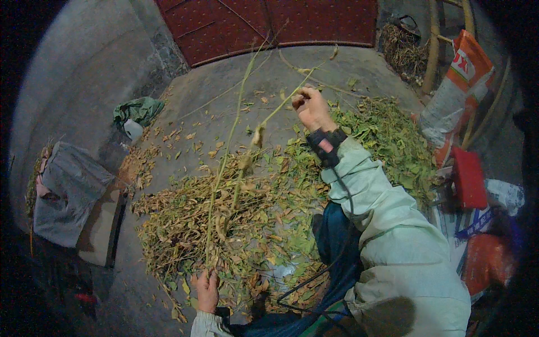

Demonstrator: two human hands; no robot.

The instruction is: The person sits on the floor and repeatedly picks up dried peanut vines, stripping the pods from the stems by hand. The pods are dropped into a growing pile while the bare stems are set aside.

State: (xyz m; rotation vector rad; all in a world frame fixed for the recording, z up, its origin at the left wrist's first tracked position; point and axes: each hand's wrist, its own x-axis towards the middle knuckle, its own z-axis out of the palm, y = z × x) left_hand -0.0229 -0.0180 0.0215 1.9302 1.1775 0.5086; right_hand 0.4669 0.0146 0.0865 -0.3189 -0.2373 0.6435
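Note:
My left hand, at the lower middle, grips the lower end of long dry bean-like plant stems. These rise away from me over a heap of dry stalks and leaves. One branch leans right and bears pale, shrivelled pods. At the upper part of that branch is my right hand, its fingers curled against the stem. Whether they pinch it cannot be made out. A black band with a cable circles my right wrist, over a pale green sleeve.
Green leafy cuttings lie to the right. Beyond them are an orange and white sack, a red object and a wooden ladder. At left stand a grey cloth and a green cloth. A red metal door closes the back.

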